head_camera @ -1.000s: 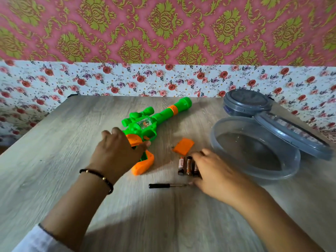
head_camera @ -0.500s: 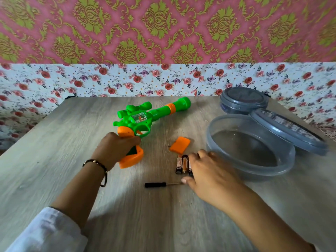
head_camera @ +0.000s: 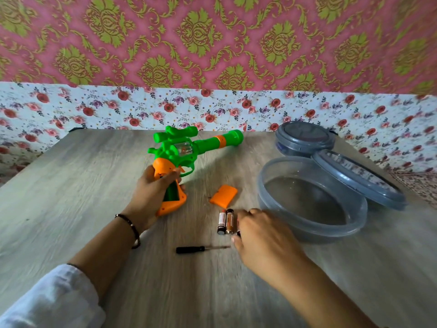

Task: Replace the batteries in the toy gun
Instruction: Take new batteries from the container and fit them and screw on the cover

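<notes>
Left hand [head_camera: 151, 197] is wrapped round the orange grip of the toy gun [head_camera: 182, 157], tilting it up off the table [head_camera: 71, 185] at about 11 o'clock from centre, barrel pointing to 2 o'clock. Right hand [head_camera: 257, 235] is curled over the loose batteries [head_camera: 225, 221] at 5 o'clock from the gun; looks like it's touching one, but I can't tell if it's actually pinching it.

Battery bay in the grip looks open, and the orange cover [head_camera: 224, 195] is lying just past the batteries, so I'd say we're at the loading step. Next move needs one cell picked up and lined up the right way round.

Small screwdriver [head_camera: 201, 249] sits at 6 o'clock, touching the right thumb area. Open tub [head_camera: 312, 228] with its lid [head_camera: 359, 181] leaning on it, plus a closed tub [head_camera: 305, 138], are off at 3 o'clock. Nothing really blocking.
</notes>
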